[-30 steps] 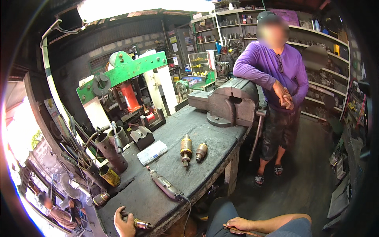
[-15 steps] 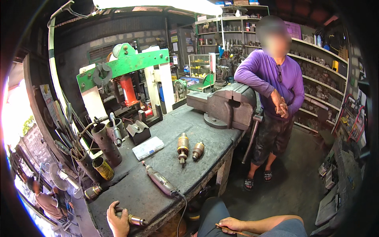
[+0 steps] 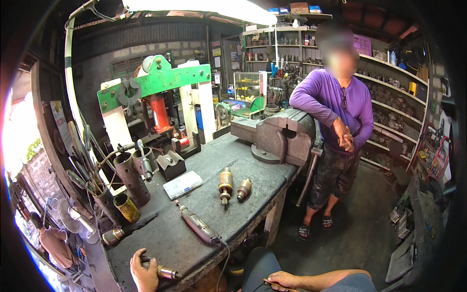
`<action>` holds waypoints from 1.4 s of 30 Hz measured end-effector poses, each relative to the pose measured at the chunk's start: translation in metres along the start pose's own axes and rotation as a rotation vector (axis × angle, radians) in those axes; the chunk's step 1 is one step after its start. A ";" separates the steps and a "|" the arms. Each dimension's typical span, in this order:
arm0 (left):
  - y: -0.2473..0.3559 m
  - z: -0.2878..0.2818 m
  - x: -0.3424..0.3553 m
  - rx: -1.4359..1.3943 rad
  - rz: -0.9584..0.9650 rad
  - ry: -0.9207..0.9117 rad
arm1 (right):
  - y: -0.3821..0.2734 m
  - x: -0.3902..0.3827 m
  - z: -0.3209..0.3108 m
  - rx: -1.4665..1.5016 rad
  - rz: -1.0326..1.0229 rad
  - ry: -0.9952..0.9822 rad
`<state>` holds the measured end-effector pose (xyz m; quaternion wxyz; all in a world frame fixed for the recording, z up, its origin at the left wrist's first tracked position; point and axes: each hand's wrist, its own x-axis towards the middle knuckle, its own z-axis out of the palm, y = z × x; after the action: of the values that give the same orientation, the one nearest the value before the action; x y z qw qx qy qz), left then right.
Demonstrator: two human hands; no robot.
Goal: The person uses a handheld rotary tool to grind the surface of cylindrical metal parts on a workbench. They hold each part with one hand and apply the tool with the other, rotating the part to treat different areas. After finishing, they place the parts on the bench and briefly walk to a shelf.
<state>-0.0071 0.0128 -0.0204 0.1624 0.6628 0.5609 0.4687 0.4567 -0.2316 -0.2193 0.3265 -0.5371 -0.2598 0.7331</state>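
At the near edge of the workbench, my left hand [image 3: 144, 275] has its fingers closed on a small motor armature [image 3: 168, 273], whose copper-coloured end and shaft stick out to the right. My right hand [image 3: 282, 280] rests over my thigh, pinching a thin brownish stick [image 3: 270, 282]; most of the stick is hidden by my fingers. A grey rotary tool [image 3: 199, 226] with a cord lies on the bench beyond my left hand. Farther back stand a longer armature [image 3: 225, 185] and, to its right, a shorter one [image 3: 244, 190].
A bench vise [image 3: 287, 136] is fixed at the far right corner, and a person in a purple shirt [image 3: 350, 92] leans on it. A clear plastic case [image 3: 182, 185], metal tubes [image 3: 131, 177] with tools and another armature [image 3: 113, 236] line the left side. A green-beamed press [image 3: 155, 82] stands behind.
The whole view has shifted slightly. Both hands keep their holds with little visible movement, and the bench items stay in place.
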 end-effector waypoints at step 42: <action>0.024 -0.009 0.007 0.039 -0.012 -0.131 | -0.035 -0.009 0.012 -0.031 0.204 0.204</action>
<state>-0.0007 0.0087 0.0054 0.1887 0.6916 0.5621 0.4126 0.4542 -0.2164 -0.1847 0.2667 -0.6375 -0.1808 0.6999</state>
